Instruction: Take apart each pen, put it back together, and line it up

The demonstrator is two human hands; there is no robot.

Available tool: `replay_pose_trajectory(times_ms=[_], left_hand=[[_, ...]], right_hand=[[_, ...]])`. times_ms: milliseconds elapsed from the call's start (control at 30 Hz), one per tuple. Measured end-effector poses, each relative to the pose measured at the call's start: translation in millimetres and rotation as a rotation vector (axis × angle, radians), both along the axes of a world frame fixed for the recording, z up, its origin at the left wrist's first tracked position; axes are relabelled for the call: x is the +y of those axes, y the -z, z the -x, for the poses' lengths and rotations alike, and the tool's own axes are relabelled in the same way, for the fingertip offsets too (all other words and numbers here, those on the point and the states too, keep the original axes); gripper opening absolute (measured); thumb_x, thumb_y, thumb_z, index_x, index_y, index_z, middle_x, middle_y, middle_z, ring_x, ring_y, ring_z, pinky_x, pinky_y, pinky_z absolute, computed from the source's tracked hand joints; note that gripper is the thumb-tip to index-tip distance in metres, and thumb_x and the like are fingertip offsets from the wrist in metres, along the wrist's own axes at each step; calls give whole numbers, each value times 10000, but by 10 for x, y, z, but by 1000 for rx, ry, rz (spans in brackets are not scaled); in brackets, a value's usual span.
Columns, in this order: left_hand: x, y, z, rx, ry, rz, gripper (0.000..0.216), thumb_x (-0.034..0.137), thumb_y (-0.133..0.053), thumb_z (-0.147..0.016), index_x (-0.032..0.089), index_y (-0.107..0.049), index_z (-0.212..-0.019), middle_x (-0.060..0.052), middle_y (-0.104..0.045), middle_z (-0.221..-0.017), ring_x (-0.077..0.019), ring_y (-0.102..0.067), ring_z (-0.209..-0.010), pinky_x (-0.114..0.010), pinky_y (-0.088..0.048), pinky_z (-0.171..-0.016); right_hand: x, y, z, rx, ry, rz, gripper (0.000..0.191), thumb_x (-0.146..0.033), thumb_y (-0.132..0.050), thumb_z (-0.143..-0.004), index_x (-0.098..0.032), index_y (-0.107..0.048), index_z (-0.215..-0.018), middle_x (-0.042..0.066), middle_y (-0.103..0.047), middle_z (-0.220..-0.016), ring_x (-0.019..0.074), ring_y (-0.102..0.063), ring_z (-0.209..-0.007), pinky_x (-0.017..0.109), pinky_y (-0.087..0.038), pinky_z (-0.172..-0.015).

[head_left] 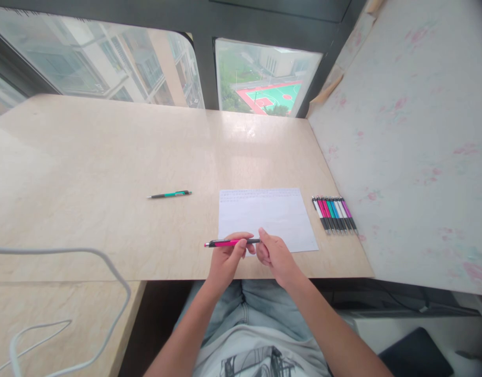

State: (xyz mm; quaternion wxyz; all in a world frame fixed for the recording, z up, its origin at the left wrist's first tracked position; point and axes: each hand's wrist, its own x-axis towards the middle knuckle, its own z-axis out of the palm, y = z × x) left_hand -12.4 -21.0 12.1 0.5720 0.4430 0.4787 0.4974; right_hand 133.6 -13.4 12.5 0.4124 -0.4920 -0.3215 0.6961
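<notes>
A pink and black pen [225,243] lies level between both hands, just above the near edge of the beige table [107,157]. My left hand [227,259] pinches its middle with thumb and fingers. My right hand [274,254] grips the pen's black right end with curled fingers. Behind the hands lies a white sheet of paper [270,212] with faint lines of writing along its top.
A green and black pen [170,194] lies alone left of the paper. Several pens [335,213] in pink, teal, blue, white and purple lie in a row at the right, beside a pale wall panel [414,146]. A white cable [68,314] loops at the lower left.
</notes>
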Motion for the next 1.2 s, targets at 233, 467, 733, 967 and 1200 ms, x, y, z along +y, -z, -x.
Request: replay_pose_trajectory(times_ms=[233,467,733,967,1200], left_hand=[[-34,13,-147,-266,-106,134,338,479,-690,-830,141,-705,-822,-21,-627,-602,-124,-567,-551,-241,-401,-540],[-39,-95,-222,-514,-146,300,343,464,-748,-782,130,-672,-802,21,-541,-557,-91,-529,-519,-200,-377,-497],[40,-114,16,-97,12,60,317,455,-661,-859,148,-700,-791,-36,-629,-590,-144,-569,-560,-254,-419,-537],[79,-151,208,113,267,-116,252,372,-602,-910,171,-744,-852,-78,-684,-704,-173,-620,-652,-265,-447,-597],[104,-203,300,195,397,-256,229,299,-560,-937,171,-748,-915,-101,-704,-777,-192,-649,-712,-299,-493,-676]], right_hand=[[-94,-11,18,-381,56,-342,530,-513,-424,-986,-207,-402,-555,-39,-379,-524,113,-346,-522,277,-283,-537],[-30,15,-42,-765,33,-934,416,-287,-389,-1013,-221,-422,-604,-8,-435,-584,146,-414,-570,298,-331,-573],[126,-139,-273,-501,-395,-754,336,-326,-403,-1025,-182,-637,-830,42,-657,-803,152,-601,-747,279,-470,-698],[370,-300,-496,-275,-835,-476,258,-314,-508,-973,-196,-737,-984,48,-745,-940,172,-681,-905,303,-505,-810],[508,-448,-519,-337,-1028,-564,269,-316,-536,-961,-195,-758,-868,28,-754,-853,155,-678,-825,274,-488,-798]])
